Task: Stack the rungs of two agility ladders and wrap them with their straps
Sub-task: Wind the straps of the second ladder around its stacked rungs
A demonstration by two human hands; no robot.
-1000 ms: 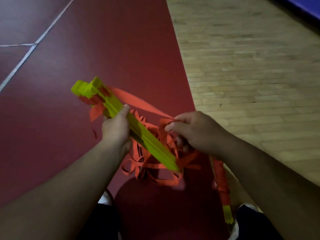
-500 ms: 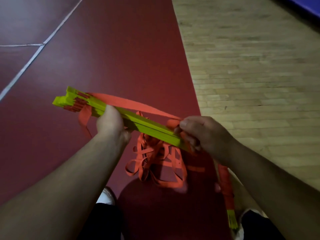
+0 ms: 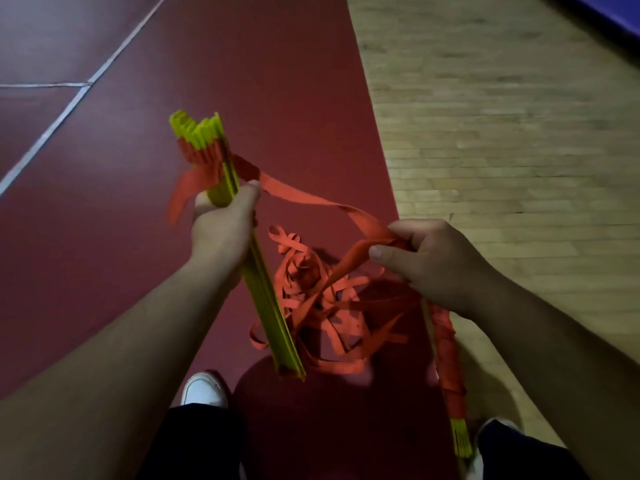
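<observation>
My left hand (image 3: pixel 221 226) grips a stack of yellow-green ladder rungs (image 3: pixel 266 306) near its far end, the stack pointing away from me and slightly left. Orange strap is wound around the stack's far end (image 3: pixel 204 155). From there one orange strap (image 3: pixel 304 197) runs right to my right hand (image 3: pixel 433 265), which pinches it between thumb and fingers. A loose tangle of orange straps (image 3: pixel 325 306) hangs below between my hands. A second bundle of rungs wrapped in orange strap (image 3: pixel 448 358) lies on the floor under my right forearm, its yellow end (image 3: pixel 460 439) showing.
I stand on a dark red floor (image 3: pixel 104 237) with white lines (image 3: pixel 52 129). Pale wooden flooring (image 3: pixel 519 133) begins to the right. My white shoes (image 3: pixel 204 389) and dark trousers show at the bottom. A blue strip (image 3: pixel 616 8) lies at the top right corner.
My left hand has swung the rung stack from lying crosswise to pointing away from me. My right hand has pulled the strap out to the right, away from the stack.
</observation>
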